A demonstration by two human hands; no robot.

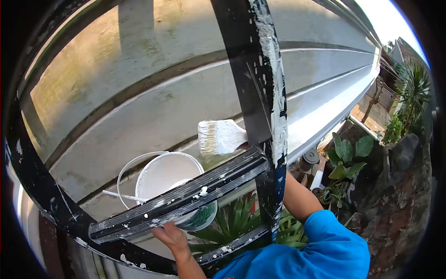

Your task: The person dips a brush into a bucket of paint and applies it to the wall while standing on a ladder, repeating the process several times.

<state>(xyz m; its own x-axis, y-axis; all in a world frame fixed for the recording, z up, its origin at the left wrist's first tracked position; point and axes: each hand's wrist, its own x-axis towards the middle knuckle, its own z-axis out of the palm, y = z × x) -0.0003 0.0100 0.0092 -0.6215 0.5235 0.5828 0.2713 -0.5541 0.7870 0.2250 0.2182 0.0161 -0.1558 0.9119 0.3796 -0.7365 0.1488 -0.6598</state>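
Observation:
My left hand (172, 237) is curled at the lower edge of a black, paint-spattered ladder step (186, 195); some of its fingers are hidden. Just behind that step is a white paint bucket (160, 172) with pale paint inside and its wire handle tipped to the left. A wide paintbrush (223, 137), coated in white, points left in front of the wall. Its handle runs behind the ladder's rail (260, 93). My right forearm (299, 197) reaches up behind the same rail, which hides the hand at the brush handle.
A grey ridged wall (186, 107) with mossy stains stretches behind the ladder, with a bright white band at right. Green spiky leaves (232, 223) grow below the bucket. Potted plants (346, 156) and a dark, rough wall top (395, 209) lie to the right.

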